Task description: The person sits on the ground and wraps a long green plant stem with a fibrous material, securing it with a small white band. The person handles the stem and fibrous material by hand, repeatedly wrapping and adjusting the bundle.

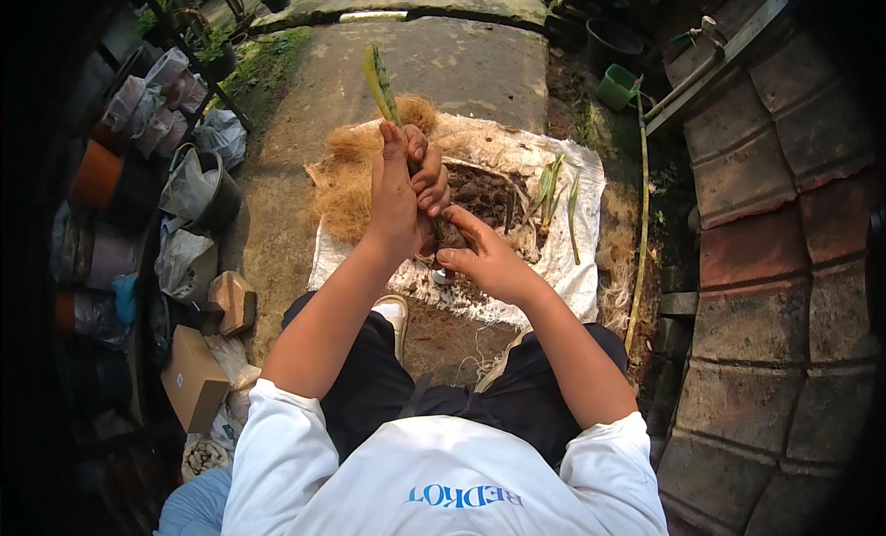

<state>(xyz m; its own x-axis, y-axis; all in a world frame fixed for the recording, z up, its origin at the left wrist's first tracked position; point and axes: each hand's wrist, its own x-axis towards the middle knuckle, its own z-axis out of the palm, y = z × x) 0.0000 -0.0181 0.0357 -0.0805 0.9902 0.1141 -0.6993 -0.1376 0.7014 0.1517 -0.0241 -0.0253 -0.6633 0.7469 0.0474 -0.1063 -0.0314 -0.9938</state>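
Observation:
My left hand [401,183] is wrapped around the lower part of a snake plant [381,86], whose mottled green-yellow leaf points up and away from me. At the plant's base, the thumb and forefinger of my right hand [484,256] pinch a dark, soil-covered clump that my fingers partly hide. Beneath both hands lies a white woven sack [585,190] spread on the ground. Dark soil [477,190] is heaped on it, and brown coconut fibre [346,200] covers its left side. Loose snake plant leaves [549,190] rest on the right side of the sack.
Stacked pots in plastic, a black bucket [218,193], a brick [233,301] and a cardboard box [196,377] line the left. To the right are a green pot [617,87], a hose [644,224] and roof tiles [751,314]. A concrete slab [457,65] extends ahead.

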